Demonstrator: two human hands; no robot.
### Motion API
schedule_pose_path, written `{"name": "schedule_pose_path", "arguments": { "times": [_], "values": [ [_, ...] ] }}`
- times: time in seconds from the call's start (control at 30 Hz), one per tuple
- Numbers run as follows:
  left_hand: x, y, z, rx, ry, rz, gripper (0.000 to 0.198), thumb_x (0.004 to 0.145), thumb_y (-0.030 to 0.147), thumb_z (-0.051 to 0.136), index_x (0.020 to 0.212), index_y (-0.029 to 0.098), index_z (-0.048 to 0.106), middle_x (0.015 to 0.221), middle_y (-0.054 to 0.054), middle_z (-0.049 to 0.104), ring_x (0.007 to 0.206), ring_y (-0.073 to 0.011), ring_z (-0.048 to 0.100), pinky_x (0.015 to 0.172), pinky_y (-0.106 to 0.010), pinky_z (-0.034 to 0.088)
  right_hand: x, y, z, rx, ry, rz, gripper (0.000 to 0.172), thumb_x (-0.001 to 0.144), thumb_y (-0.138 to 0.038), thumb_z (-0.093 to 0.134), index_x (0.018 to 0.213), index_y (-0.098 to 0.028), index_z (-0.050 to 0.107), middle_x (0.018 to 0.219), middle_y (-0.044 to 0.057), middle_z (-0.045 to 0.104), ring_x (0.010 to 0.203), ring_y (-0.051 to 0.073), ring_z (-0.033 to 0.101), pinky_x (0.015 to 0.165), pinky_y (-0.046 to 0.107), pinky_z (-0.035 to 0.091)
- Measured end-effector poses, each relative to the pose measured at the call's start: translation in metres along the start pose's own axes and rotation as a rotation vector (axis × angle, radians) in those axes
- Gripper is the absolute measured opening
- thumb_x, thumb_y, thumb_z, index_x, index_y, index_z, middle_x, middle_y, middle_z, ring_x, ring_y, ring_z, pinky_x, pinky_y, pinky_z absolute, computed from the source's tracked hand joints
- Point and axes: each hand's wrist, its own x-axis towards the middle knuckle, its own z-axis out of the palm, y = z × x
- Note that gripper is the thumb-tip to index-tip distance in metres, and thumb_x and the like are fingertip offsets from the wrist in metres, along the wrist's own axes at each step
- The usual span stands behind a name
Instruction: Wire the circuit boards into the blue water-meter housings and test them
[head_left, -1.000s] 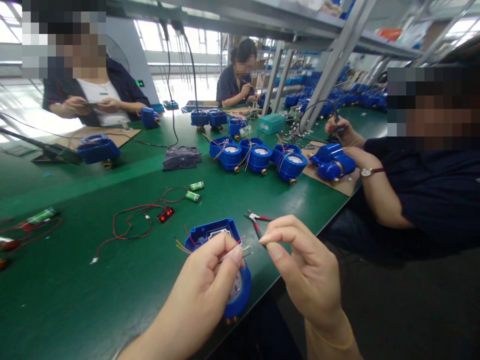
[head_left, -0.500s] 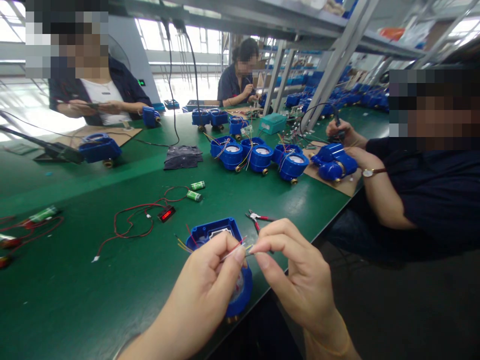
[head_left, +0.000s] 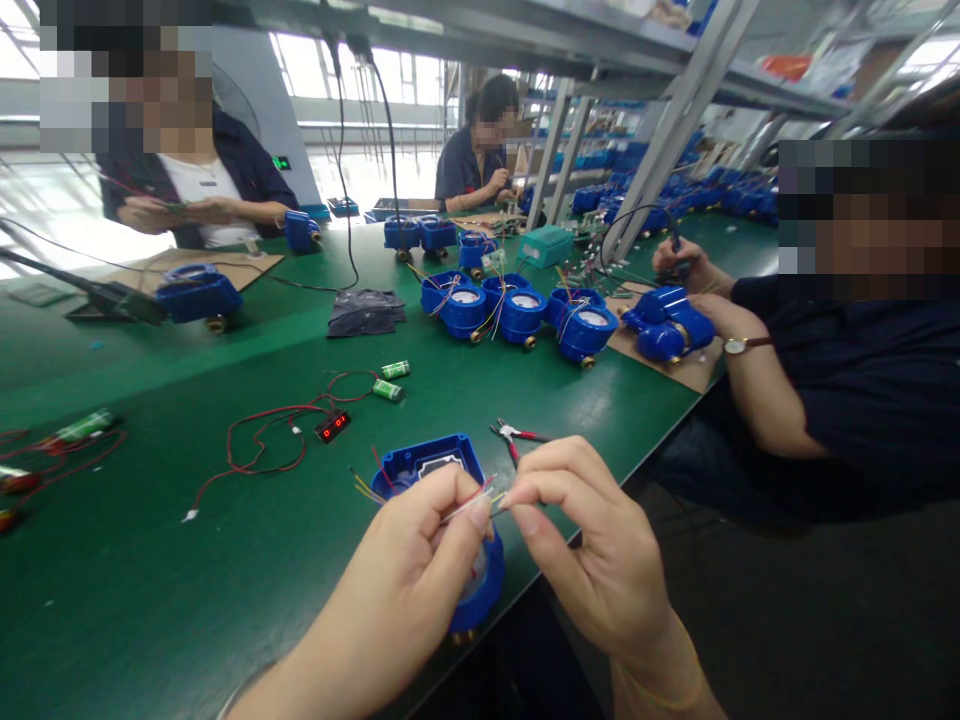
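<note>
Back windows (head_left: 411, 85) washed out | pale glare on tabletop (head_left: 600, 405) | floor (head_left: 795, 610) dim | edges stretched (and softly blurred)

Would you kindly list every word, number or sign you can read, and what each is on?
"0 01", apparently: red digits on the small display; any dot is unclear.
Green sign: symbol too small to read.
Batteries: print too small to read.
Shirt tag: too small to read.
Nearest meter: dial marks blurred, partly covered.
Other dials: unreadable.
</note>
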Motion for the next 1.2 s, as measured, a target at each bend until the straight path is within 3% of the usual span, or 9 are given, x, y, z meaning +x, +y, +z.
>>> {"name": "schedule_pose_path", "arguments": {
  "times": [0.2,0.4,0.5,0.57,0.7,0.77,0.9,1.03,1.2],
  "values": [
    [-0.002,-0.001,-0.002,-0.002,-0.026,-0.006,0.035,0.095,0.048,0.045,0.071,0.022,0.046,0.061,0.007,0.046,0.056,-0.0095,0.039,0.052,-0.022,0.032,-0.005,0.003,0.0,0.124,-0.007,0.086,0.011,0.094,-0.013,0.053,0.089,-0.02,0.06,0.089,0.0,0.059,0.087,0.015,0.056,0.085,0.033,0.044],
    [0.0,-0.003,0.0,-0.051,-0.011,-0.062,0.037,0.094,0.052,0.047,0.071,0.022,0.045,0.062,0.007,0.049,0.056,-0.0094,0.043,0.051,-0.022,0.033,-0.004,0.019,-0.008,0.158,0.174,0.272,0.015,0.097,-0.024,0.055,0.088,-0.024,0.066,0.089,0.0,0.06,0.086,0.015,0.058,0.08,0.03,0.045],
    [0.001,-0.003,0.001,-0.084,0.0,-0.088,0.037,0.092,0.053,0.048,0.072,0.022,0.046,0.062,0.006,0.05,0.055,-0.0092,0.044,0.051,-0.021,0.034,-0.008,0.05,-0.004,-0.016,0.127,0.419,0.022,0.098,-0.035,0.052,0.095,-0.022,0.07,0.098,0.005,0.067,0.094,0.02,0.062,0.084,0.034,0.048],
    [0.0,-0.002,0.002,-0.103,0.006,-0.106,0.037,0.092,0.054,0.048,0.073,0.022,0.047,0.061,0.007,0.049,0.054,-0.0091,0.044,0.05,-0.021,0.034,-0.017,0.077,0.005,-0.255,0.032,0.514,0.033,0.095,-0.043,0.054,0.113,-0.018,0.068,0.115,0.012,0.067,0.111,0.027,0.059,0.096,0.043,0.047],
    [-0.001,-0.001,0.003,-0.123,0.01,-0.118,0.039,0.09,0.056,0.05,0.073,0.022,0.048,0.06,0.006,0.048,0.052,-0.009,0.043,0.049,-0.021,0.033,-0.043,0.117,0.032,-0.725,-0.225,0.652,0.072,0.087,-0.052,0.063,0.144,-0.011,0.047,0.153,0.022,0.038,0.144,0.043,0.028,0.111,0.067,0.026],
    [-0.001,-0.001,0.002,-0.129,0.022,-0.117,0.039,0.09,0.056,0.051,0.071,0.021,0.048,0.06,0.006,0.048,0.053,-0.0091,0.043,0.049,-0.021,0.033,-0.052,0.123,0.041,-0.85,-0.274,0.632,0.068,0.093,-0.048,0.057,0.148,-0.013,0.042,0.155,0.021,0.036,0.144,0.043,0.025,0.109,0.072,0.022],
    [-0.001,-0.001,0.001,-0.154,0.04,-0.114,0.038,0.09,0.054,0.052,0.072,0.021,0.049,0.061,0.006,0.048,0.054,-0.0091,0.043,0.051,-0.021,0.034,-0.057,0.121,0.042,-0.958,-0.221,0.539,0.047,0.097,-0.03,0.05,0.14,-0.011,0.053,0.134,0.019,0.057,0.125,0.039,0.048,0.107,0.064,0.034],
    [-0.002,0.0,0.002,-0.213,0.034,-0.13,0.038,0.089,0.055,0.054,0.073,0.021,0.051,0.061,0.006,0.047,0.054,-0.0088,0.042,0.05,-0.02,0.034,-0.057,0.109,0.032,-0.773,-0.139,0.565,0.045,0.098,-0.03,0.045,0.135,-0.007,0.058,0.118,0.022,0.062,0.11,0.037,0.055,0.094,0.055,0.047],
    [-0.001,0.003,0.003,-0.179,0.076,-0.087,0.034,0.089,0.05,0.055,0.076,0.018,0.058,0.067,0.004,0.05,0.057,-0.009,0.043,0.052,-0.02,0.035,-0.061,0.055,0.009,0.021,-0.041,0.67,0.045,0.104,-0.041,0.034,0.139,-0.021,0.052,0.127,0.012,0.059,0.115,0.024,0.058,0.101,0.041,0.049]
  ]
}}
